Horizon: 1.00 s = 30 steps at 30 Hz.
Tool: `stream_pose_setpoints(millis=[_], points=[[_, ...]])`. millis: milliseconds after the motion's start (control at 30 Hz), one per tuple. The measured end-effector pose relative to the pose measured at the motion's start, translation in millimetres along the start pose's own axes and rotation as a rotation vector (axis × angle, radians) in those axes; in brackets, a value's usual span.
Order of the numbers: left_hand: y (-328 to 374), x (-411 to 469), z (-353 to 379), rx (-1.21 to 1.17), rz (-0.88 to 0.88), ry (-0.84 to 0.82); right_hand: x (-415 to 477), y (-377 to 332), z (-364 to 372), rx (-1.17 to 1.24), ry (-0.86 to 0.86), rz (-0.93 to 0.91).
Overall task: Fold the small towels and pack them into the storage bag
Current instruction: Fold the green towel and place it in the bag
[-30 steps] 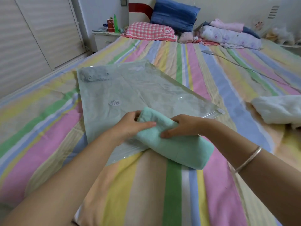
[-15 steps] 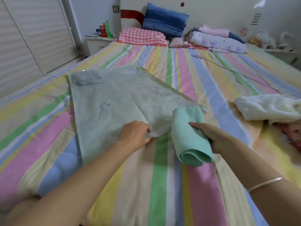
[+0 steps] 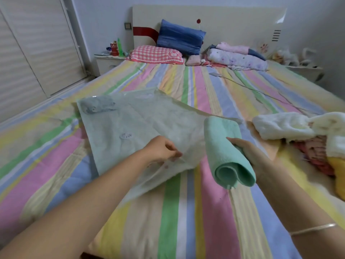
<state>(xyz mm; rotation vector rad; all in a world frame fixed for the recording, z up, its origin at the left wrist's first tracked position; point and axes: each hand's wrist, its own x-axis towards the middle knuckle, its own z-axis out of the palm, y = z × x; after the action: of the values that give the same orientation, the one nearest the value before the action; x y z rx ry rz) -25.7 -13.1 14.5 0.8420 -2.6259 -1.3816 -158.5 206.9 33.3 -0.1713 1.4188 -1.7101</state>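
Note:
A clear plastic storage bag (image 3: 130,124) lies flat on the striped bed, with a grey folded towel (image 3: 97,106) inside at its far left corner. My left hand (image 3: 160,151) pinches the bag's near edge and lifts it slightly. My right hand (image 3: 246,153) holds a folded mint-green towel (image 3: 225,152) just right of the bag's opening, its rolled end facing me. A heap of loose towels, cream (image 3: 283,126), pink (image 3: 313,152) and yellow (image 3: 339,176), lies at the right.
The striped bedspread (image 3: 186,212) fills the foreground. Pillows (image 3: 179,39) and folded bedding (image 3: 237,58) sit by the headboard. A thin cable (image 3: 261,92) runs across the bed's right half. A nightstand (image 3: 108,60) with bottles stands at the far left, next to the closet doors.
Both hands were pressing the mint-green towel on the bag. My right hand then lifted it off to the right, while my left hand took the bag's near edge and raised it.

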Motion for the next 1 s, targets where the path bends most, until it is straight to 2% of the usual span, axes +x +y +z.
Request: stream_pose_setpoints(millis=[100,200,300,367,467,600,700,833,900,967,1000], points=[[24.8,-8.6,15.8,-0.184,-0.001,-0.041,-14.9,-4.7,-2.7,-0.024,0.012,-0.035],[44.6,-12.8,21.2,-0.313,0.005,0.154,-35.4,-4.8,-8.1,-0.119,0.042,-0.024],[53.4,-13.0,14.1,-0.434,0.051,0.360,-55.2,5.5,-15.7,-0.232,0.005,0.118],[59.5,-16.9,11.0,-0.329,0.142,0.370,-60.9,11.3,-18.3,-0.264,-0.019,0.199],[76.1,-34.1,15.7,-0.064,0.287,0.212,-49.1,11.3,-17.3,-0.197,0.048,0.165],[99.7,-61.0,28.2,-0.141,0.408,-0.024,-14.3,12.3,-0.8,-0.145,0.181,0.040],[108.5,-70.9,29.7,-0.210,0.424,-0.171,2.8,13.9,24.7,-0.117,0.125,-0.110],[96.7,-66.0,10.9,-0.302,0.334,-0.262,33.9,28.4,47.7,0.243,-0.044,-0.157],[75.5,-52.7,-6.6,-0.391,0.257,-0.143,48.5,36.0,62.7,0.349,-0.045,-0.136],[38.7,-30.5,-27.5,-0.348,0.188,0.138,72.0,43.6,75.3,0.463,0.078,-0.088],[17.3,-18.7,-38.1,-0.272,0.146,0.284,80.3,47.6,82.4,0.496,0.085,-0.086]])
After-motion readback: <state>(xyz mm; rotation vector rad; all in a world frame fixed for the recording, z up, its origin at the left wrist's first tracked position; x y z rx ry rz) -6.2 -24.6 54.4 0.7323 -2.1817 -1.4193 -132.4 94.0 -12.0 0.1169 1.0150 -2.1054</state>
